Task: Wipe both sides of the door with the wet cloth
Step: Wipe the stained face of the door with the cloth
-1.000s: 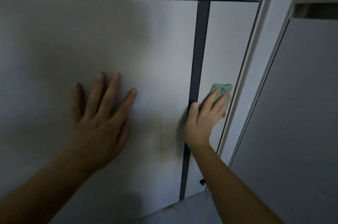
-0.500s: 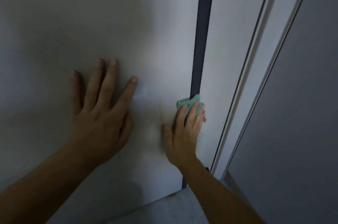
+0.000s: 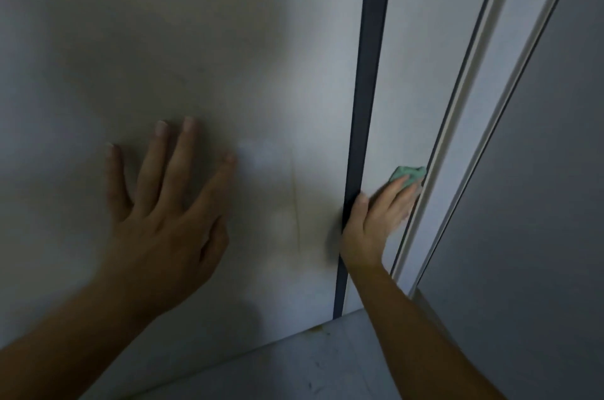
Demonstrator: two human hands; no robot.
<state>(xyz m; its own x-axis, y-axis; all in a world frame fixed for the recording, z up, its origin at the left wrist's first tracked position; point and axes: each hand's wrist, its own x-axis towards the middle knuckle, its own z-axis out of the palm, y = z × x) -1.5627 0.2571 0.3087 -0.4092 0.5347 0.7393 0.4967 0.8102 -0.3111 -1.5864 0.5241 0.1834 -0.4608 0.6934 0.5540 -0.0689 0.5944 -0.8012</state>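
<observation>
The right hand (image 3: 379,219), fingers flat over the green cloth (image 3: 408,176), has swept back across the dark strip (image 3: 362,138) onto the narrow door panel (image 3: 411,89) beside the frame. The left hand (image 3: 166,203) stays splayed open, bracing (this face seems unfinished).

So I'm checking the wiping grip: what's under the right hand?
The green cloth is pressed under the right hand against the narrow panel; only its top edge shows, the rest is covered by fingers.
</observation>
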